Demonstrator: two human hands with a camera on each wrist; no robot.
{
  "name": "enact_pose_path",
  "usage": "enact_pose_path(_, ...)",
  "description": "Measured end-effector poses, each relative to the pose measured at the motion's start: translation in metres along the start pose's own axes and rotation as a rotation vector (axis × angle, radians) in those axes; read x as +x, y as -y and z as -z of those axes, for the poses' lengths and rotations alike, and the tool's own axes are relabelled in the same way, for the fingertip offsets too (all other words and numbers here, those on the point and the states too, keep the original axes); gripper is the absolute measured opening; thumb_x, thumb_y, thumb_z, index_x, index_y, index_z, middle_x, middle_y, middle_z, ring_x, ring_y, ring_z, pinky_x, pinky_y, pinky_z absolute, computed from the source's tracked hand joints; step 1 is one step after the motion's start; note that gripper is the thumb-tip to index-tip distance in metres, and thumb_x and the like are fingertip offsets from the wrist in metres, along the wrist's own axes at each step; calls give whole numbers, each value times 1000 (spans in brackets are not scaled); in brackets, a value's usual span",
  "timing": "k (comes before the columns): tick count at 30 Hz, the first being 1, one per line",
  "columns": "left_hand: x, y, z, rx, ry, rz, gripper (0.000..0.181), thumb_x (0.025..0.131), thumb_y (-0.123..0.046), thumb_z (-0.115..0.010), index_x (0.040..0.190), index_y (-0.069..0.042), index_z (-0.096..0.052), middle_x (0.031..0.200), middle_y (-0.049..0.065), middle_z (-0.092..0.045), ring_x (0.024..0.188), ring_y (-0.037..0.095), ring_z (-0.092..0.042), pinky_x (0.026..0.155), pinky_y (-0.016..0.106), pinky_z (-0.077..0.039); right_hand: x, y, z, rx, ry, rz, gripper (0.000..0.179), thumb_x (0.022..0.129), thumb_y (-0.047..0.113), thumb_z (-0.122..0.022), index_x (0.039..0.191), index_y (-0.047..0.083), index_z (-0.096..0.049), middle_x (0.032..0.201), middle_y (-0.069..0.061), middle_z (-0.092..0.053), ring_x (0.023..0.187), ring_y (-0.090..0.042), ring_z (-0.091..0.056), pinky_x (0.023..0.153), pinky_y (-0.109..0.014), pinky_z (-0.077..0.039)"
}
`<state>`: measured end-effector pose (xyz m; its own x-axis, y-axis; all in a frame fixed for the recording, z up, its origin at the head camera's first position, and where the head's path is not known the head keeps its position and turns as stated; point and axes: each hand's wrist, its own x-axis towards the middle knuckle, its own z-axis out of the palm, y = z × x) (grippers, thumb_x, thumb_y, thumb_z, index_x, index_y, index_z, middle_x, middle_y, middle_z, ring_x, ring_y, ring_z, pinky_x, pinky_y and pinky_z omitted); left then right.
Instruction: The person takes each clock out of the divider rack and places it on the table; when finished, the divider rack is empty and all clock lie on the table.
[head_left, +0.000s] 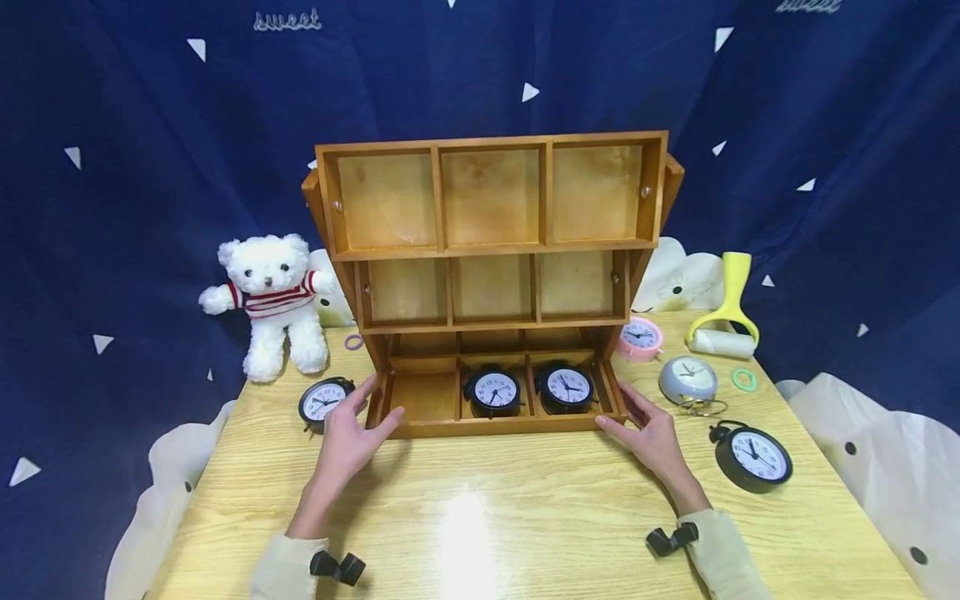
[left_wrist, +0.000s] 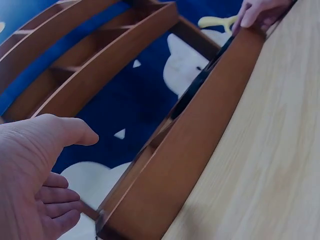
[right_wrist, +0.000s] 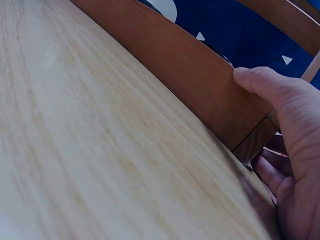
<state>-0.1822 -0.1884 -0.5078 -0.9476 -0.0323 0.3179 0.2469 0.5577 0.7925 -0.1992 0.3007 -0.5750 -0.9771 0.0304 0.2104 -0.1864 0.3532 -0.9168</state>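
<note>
A three-tier wooden organizer box (head_left: 495, 427) stands unfolded, its upper trays raised above the bottom one. In the bottom tray, the middle compartment holds one black alarm clock (head_left: 496, 390) and the right compartment a second black alarm clock (head_left: 567, 387). My left hand (head_left: 351, 439) is at the tray's left end, thumb and fingers spread; in the left wrist view the thumb (left_wrist: 80, 132) is apart from the wood. My right hand (head_left: 654, 439) grips the right front corner, its thumb (right_wrist: 255, 80) on the front board's top edge and fingers around the end.
Left of the box are a black alarm clock (head_left: 324, 402), a white teddy bear (head_left: 273, 308) and a purple ring (head_left: 353, 342). To its right lie a pink clock (head_left: 640, 337), a grey clock (head_left: 687, 380), another black clock (head_left: 753, 458), a green ring (head_left: 744, 380) and a yellow-handled roller (head_left: 726, 321).
</note>
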Motion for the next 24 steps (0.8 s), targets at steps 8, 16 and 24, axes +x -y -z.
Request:
enact_pose_path(8,6,-19,-28,-16,82,-21,74,85,-29,-87,145,3,-58,144,21,-62,125,45,-63,102,56,-55,-6,33,0,-25,18,6,76,86,9,-87,149,-10,-49,153,-30,-48,139,-45,-49,103,-14,-45)
enact_pose_path(16,13,-45,-55,-74,208,-41,74,85,-31,-86,147,-1,-57,143,21,-62,125,43,-63,101,55,-55,-8,38,1,-32,25,8,76,86,11,-87,149,-10,-49,153,-30,-48,139,-45,-49,105,-18,-46)
enact_pose_path(24,22,-57,-81,-93,365,-20,79,86,-32,-86,148,5,-53,140,26,-63,124,43,-64,104,51,-55,-7,35,3,-47,20,17,76,86,11,-87,149,-10,-49,153,-29,-48,139,-44,-50,107,-24,-46)
